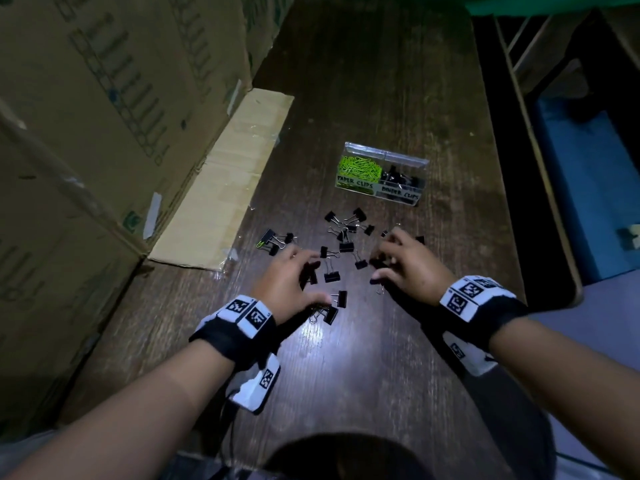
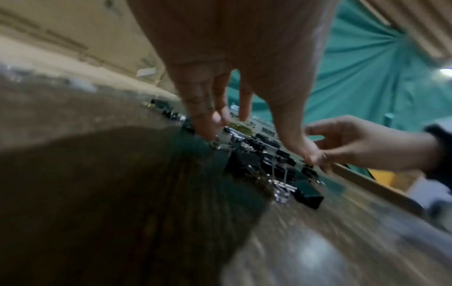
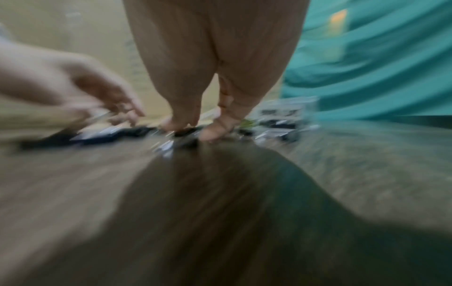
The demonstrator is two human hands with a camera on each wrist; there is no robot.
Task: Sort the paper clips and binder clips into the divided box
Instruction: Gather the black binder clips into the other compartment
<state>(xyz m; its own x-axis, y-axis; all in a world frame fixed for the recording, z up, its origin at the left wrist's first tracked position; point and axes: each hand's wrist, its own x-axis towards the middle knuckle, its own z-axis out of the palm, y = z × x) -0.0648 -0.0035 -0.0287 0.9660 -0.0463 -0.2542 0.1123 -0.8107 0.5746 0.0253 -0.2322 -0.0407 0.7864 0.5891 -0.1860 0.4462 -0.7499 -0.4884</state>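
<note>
Stacked cardboard boxes (image 1: 86, 116) fill the left of the head view beside the dark wooden tabletop (image 1: 381, 81), where the clear divided box (image 1: 382, 174) sits at centre, its left cell full of green paper clips (image 1: 360, 166) and its right cell partly filled with black clips. By my reading the paper clips are nearly sorted, one green paper clip (image 1: 260, 243) lying left of the pile, while many loose binder clips (image 1: 343, 244) remain just below the box. The left hand (image 1: 289, 285) and right hand (image 1: 407, 265) hover with fingers curled down among them; blur hides whether either has a clip.
</note>
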